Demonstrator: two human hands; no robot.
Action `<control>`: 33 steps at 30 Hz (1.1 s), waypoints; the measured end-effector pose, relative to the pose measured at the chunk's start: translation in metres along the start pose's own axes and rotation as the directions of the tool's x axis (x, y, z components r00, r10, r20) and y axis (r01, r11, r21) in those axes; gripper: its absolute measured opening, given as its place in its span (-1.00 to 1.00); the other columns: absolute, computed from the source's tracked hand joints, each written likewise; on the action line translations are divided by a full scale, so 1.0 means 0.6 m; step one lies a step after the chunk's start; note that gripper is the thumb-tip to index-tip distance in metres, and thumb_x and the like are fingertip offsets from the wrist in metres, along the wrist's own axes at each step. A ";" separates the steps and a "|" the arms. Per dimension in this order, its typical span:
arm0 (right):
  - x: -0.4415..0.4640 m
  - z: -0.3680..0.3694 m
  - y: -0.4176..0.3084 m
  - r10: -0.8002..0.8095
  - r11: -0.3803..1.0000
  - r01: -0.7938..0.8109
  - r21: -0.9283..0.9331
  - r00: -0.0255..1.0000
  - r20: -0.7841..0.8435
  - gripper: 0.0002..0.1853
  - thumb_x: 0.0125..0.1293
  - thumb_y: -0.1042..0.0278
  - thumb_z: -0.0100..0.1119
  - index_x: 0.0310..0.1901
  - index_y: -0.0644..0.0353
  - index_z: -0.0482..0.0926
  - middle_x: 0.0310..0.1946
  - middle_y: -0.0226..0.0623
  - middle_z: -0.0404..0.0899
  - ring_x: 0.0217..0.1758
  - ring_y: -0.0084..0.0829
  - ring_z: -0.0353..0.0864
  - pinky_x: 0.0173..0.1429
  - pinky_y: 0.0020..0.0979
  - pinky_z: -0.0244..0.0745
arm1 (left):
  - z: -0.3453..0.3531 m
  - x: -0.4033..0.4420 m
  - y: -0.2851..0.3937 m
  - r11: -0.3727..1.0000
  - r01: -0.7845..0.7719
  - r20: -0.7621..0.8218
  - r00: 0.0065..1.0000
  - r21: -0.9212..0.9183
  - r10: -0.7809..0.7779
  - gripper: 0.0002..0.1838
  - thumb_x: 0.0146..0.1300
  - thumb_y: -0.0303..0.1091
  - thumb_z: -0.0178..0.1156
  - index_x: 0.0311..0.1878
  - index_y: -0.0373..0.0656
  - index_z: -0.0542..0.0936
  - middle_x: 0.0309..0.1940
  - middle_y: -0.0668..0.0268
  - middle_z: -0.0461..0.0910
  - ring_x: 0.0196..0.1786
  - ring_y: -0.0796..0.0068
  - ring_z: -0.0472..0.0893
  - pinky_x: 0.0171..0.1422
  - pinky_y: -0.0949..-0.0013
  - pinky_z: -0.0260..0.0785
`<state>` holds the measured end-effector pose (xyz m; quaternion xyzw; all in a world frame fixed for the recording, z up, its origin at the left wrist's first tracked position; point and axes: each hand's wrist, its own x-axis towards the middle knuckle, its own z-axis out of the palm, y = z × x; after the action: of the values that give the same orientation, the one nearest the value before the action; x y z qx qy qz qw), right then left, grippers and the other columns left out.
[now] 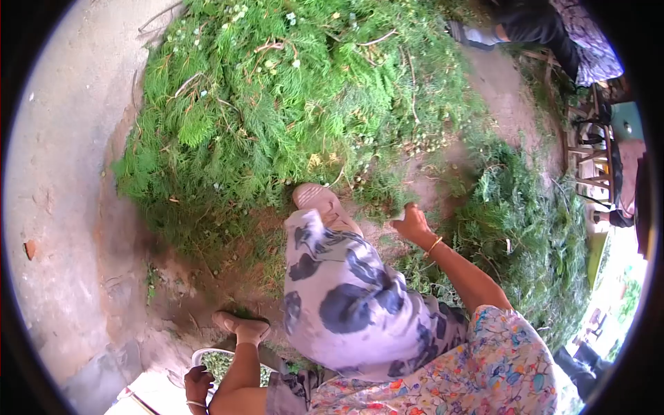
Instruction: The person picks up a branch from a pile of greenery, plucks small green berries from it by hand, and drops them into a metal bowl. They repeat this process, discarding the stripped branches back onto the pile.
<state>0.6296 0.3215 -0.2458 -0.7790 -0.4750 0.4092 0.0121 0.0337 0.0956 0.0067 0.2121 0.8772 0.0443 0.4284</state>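
My right hand [413,225] is over the ground beside my knee, its fingers closed. A small pale bit shows at the fingertips, too small to name. Green sprigs lie just beyond the fingers. Low at the left, my left hand [198,382] is at the outer side of a white bowl [196,357], with curled fingers. What these fingers grip, if anything, I cannot make out. Small green pieces [220,366] fill the part of the bowl that shows; my left leg hides the rest. A large heap of leafy conifer branches [277,104] spreads in front of my feet.
A second heap of green branches [526,235] lies at the right. Another person's leg and shoe [481,34] show at the upper right. Wooden furniture [588,152] stands at the right edge. A pale concrete strip [69,173] borders the heap on the left.
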 end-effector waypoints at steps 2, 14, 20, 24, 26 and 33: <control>0.041 0.029 0.014 0.005 1.000 -0.004 0.013 0.999 -0.034 -0.38 0.02 0.17 0.34 -0.05 0.50 0.33 -0.16 0.29 0.53 0.00 0.15 0.52 0.06 -0.09 0.46 | -0.002 0.002 -0.004 0.999 0.033 -0.002 0.999 0.001 -0.033 -0.61 -0.02 -0.50 0.21 -0.06 -0.44 0.51 -0.45 0.10 0.62 -0.45 0.39 0.63 -0.48 0.43 0.49; 0.123 0.058 -0.211 -0.072 0.721 0.025 0.692 0.997 0.039 -0.57 0.14 0.07 0.30 -0.31 0.40 0.55 -0.45 0.02 0.59 -0.42 -0.20 0.63 -0.33 -0.25 0.55 | -0.006 0.010 0.002 0.996 -0.033 -0.011 0.999 0.088 0.034 -0.64 -0.04 -0.55 0.20 -0.10 -0.44 0.53 -0.49 0.12 0.61 -0.52 0.46 0.57 -0.46 0.44 0.42; 0.119 0.025 -0.239 0.046 0.554 -0.290 0.781 0.947 0.319 -0.75 0.25 0.24 0.19 -0.39 0.31 0.57 -0.62 -0.32 0.51 -0.64 -0.56 0.39 -0.57 -0.49 0.37 | -0.013 0.020 0.010 0.965 -0.164 -0.010 0.985 0.205 0.169 -0.67 -0.04 -0.53 0.22 -0.13 -0.41 0.53 -0.49 0.13 0.62 -0.47 0.40 0.58 -0.33 0.38 0.43; 0.161 0.060 -0.143 -0.624 0.759 0.633 0.151 0.774 -0.109 -0.90 0.00 0.50 0.26 -0.41 0.22 0.55 -0.56 -0.35 0.55 -0.53 -0.47 0.51 -0.41 -0.46 0.44 | -0.006 0.009 0.048 0.968 -0.174 -0.019 0.984 0.183 0.180 -0.65 -0.05 -0.49 0.23 -0.13 -0.41 0.54 -0.47 0.11 0.62 -0.41 0.39 0.58 -0.27 0.37 0.43; 0.137 0.042 -0.163 -0.565 0.818 0.572 0.065 0.819 -0.098 -0.84 -0.08 0.56 0.26 -0.40 0.19 0.52 -0.56 -0.37 0.54 -0.46 -0.40 0.55 -0.34 -0.40 0.42 | -0.011 0.015 0.037 0.938 -0.246 -0.036 0.964 0.245 0.263 -0.64 -0.06 -0.45 0.24 -0.14 -0.41 0.54 -0.46 0.11 0.61 -0.40 0.37 0.58 -0.27 0.36 0.43; 0.039 -0.122 -0.196 -0.708 0.705 0.701 -0.106 0.690 -0.152 -0.88 -0.07 0.65 0.13 -0.47 0.23 0.43 -0.59 -0.19 0.46 -0.49 -0.30 0.51 -0.32 -0.34 0.38 | 0.009 -0.022 0.095 0.859 -0.374 -0.098 0.897 0.348 0.431 -0.67 -0.10 -0.49 0.21 -0.18 -0.39 0.54 -0.50 0.02 0.62 -0.41 0.14 0.63 -0.26 0.23 0.45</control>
<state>0.5965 0.4308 -0.1637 -0.5713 -0.7419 0.2913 0.1959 0.0638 0.1409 0.0280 0.4533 0.8422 0.0082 0.2919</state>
